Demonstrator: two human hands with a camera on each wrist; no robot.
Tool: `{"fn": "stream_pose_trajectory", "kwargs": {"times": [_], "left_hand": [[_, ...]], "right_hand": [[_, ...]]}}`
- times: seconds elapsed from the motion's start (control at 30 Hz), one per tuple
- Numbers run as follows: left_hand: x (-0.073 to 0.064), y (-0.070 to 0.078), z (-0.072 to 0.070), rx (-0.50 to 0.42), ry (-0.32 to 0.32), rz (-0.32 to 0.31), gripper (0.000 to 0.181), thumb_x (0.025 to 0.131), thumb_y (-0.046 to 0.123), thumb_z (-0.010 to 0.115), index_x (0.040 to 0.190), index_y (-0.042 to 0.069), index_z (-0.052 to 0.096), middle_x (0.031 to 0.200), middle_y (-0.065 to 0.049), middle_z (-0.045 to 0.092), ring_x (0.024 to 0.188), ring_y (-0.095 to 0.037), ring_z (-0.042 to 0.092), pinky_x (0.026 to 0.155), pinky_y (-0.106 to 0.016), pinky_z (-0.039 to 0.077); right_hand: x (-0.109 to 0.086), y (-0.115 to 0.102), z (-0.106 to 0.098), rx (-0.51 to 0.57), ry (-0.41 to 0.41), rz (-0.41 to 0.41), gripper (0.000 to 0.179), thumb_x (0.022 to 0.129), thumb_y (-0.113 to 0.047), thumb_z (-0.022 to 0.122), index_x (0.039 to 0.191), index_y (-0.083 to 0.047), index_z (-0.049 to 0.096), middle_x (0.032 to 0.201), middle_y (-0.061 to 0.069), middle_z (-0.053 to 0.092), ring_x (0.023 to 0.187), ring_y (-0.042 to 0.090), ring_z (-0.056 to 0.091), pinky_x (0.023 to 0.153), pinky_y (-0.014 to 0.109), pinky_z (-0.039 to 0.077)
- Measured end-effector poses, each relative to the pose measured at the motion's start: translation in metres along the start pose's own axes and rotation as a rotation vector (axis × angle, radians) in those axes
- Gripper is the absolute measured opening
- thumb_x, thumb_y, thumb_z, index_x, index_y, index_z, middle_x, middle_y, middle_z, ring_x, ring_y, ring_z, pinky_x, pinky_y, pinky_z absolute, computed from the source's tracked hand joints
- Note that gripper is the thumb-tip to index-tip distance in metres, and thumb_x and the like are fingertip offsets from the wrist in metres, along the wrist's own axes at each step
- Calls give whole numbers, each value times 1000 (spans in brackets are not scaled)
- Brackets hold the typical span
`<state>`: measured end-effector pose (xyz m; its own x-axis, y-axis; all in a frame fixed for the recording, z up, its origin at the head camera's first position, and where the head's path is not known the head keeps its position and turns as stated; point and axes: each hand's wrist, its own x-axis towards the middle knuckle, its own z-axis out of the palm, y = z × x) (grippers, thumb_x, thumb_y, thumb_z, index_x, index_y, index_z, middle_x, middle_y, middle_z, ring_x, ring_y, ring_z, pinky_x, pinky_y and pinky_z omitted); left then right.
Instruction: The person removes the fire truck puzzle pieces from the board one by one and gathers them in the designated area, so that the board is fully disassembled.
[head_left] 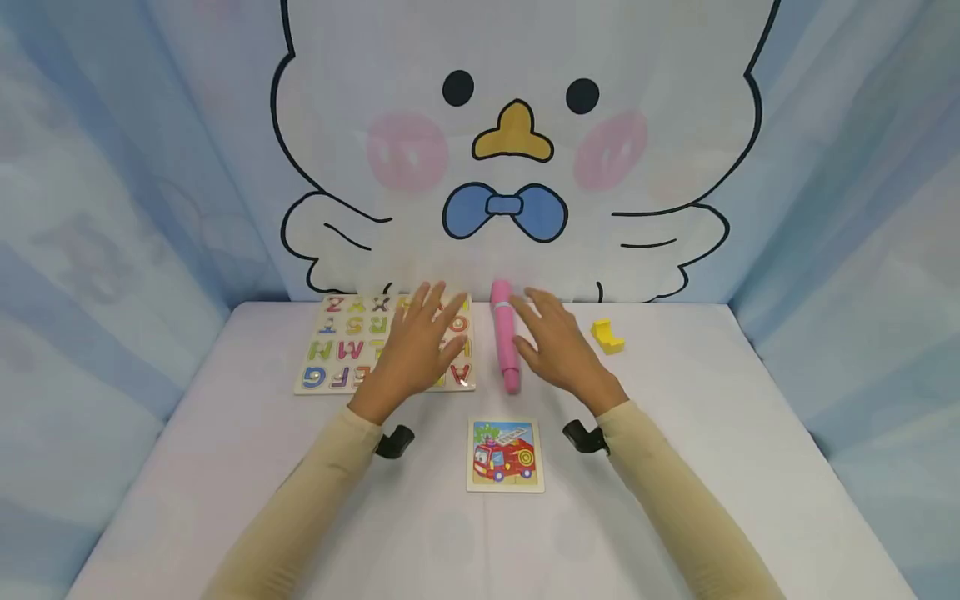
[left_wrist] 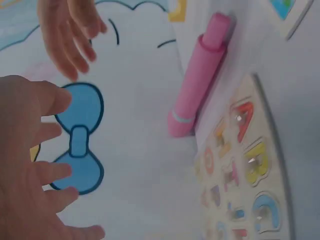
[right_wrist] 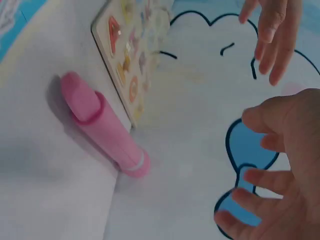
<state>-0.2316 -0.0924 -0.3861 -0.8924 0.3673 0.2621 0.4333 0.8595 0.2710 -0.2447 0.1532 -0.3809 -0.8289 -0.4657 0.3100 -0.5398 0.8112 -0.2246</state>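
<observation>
Both bare hands hover over the far part of the white table, fingers spread and holding nothing. My left hand (head_left: pixel 416 346) is above the right half of a wooden alphabet board (head_left: pixel 301 387), hiding several of its colourful letters. Between the hands lies a pink tube-shaped stick (head_left: pixel 506 337) with a narrower near end and a pale band near its far end. My right hand (head_left: pixel 555 342) is just right of that stick, fingertips overlapping its edge in the head view. Both wrist views show the stick (left_wrist: pixel 200 80) lying apart from the fingers.
A small yellow chair-shaped piece (head_left: pixel 607 337) lies right of the right hand. Nearer the body, between the forearms, is a square fire-truck picture puzzle (head_left: pixel 506 457). A curtain with a cartoon figure (head_left: pixel 510 267) hangs right behind the table's far edge.
</observation>
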Motion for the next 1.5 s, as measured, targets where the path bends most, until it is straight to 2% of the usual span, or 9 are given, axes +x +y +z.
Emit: {"fn": "stream_pose_trajectory", "kwargs": {"times": [0.07,0.17,0.33,0.47,0.63,0.83,1.1,1.33,1.5], "left_hand": [[-15,6,1,-3,-42,72,55,105,34,58,155,16,45,165,-16,29,154,-38,20,115,-67,25],[-40,13,5,2,-172,127,48,103,33,61,148,17,56,162,-15,36,152,-38,26,115,-66,28],[-76,18,23,35,-412,125,46,103,37,60,146,23,58,161,-13,39,152,-37,26,116,-66,25],[-95,17,41,26,-495,134,46,102,39,61,147,26,58,160,-12,40,151,-37,28,114,-68,27],[-105,17,56,-3,-515,128,47,102,39,63,147,29,58,160,-12,40,151,-37,29,113,-68,28],[-107,21,59,-26,-517,129,47,101,38,63,147,30,57,162,-15,37,151,-39,27,112,-69,28],[-109,23,62,-55,-527,106,48,101,41,63,148,31,57,165,-15,31,153,-40,21,113,-71,23],[-108,22,64,-51,-551,96,53,99,44,64,150,35,54,167,-15,26,154,-40,16,112,-75,20],[-109,23,63,-54,-574,86,55,99,45,64,152,35,51,168,-15,21,155,-40,12,111,-77,17]], "right_hand": [[-7,-8,6,60,-74,-65,54,97,-14,69,148,-5,51,150,22,48,140,38,44,111,55,40],[-16,-16,15,105,-210,-116,46,96,-11,71,140,-5,59,140,16,59,128,32,56,107,47,47],[-31,-20,34,110,-414,-144,40,95,-8,72,135,-9,65,132,8,63,119,24,60,102,41,51],[-38,-21,47,114,-511,-201,41,95,-8,71,135,-12,65,131,7,63,118,24,62,100,42,52],[-40,-23,59,104,-563,-256,40,95,-10,72,135,-13,66,126,5,65,112,21,64,98,41,53],[-35,-23,61,39,-610,-297,39,94,-13,74,132,-18,68,122,4,63,105,18,62,93,38,55],[-26,-26,58,-46,-667,-360,40,92,-14,76,131,-21,69,119,2,62,95,16,59,85,35,56],[-17,-29,58,-159,-666,-478,41,90,-18,81,129,-24,70,108,0,64,85,13,58,78,27,56],[-11,-33,62,-255,-638,-579,44,89,-19,81,132,-26,70,107,0,67,84,14,63,77,27,57]]}}
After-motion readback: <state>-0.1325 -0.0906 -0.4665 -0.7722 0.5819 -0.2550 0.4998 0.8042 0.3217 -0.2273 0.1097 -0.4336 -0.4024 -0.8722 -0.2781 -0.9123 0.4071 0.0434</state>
